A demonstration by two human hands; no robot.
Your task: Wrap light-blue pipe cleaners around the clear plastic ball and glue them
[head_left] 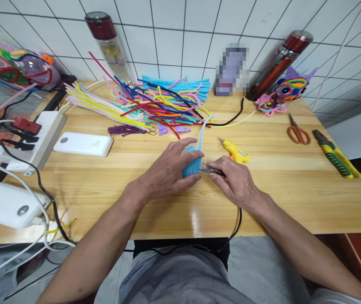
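Note:
My left hand (pixel 175 169) is closed round a light-blue coil (pixel 192 162), which looks wound from pipe cleaner. One loose blue end (pixel 203 131) rises from it and bends to the right. My right hand (pixel 235 179) grips small pliers (pixel 208 169), their metal jaws at the coil's right side. Whether the jaws are closed on a strand cannot be made out. The handles are mostly hidden in my palm. Just behind my right hand lies a yellow glue gun (pixel 235 150), its lower part covered by the fingers.
Pipe cleaners in many colours (pixel 167 103) are heaped at the back. Scissors (pixel 298 131) and larger green-yellow pliers (pixel 334 154) lie right. Two bottles (pixel 281 63) stand by the wall, near a colourful figure (pixel 289 88). Power banks (pixel 83 144), a power strip (pixel 41 143) and cables occupy the left.

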